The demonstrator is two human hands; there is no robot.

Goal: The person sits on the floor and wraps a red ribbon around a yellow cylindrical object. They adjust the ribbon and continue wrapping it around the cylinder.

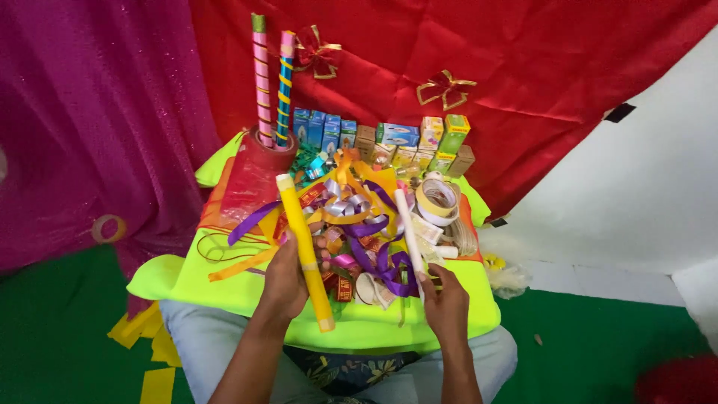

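two hands work over a heap of ribbons (359,224) on a neon-green worktop (224,288): the left hand (284,280) grips a yellow stick (305,251) at the heap's near left edge, the right hand (445,299) pinches a white stick (410,233) at its near right. loose purple ribbon (381,265) between them could snag either stick and drag the heap.
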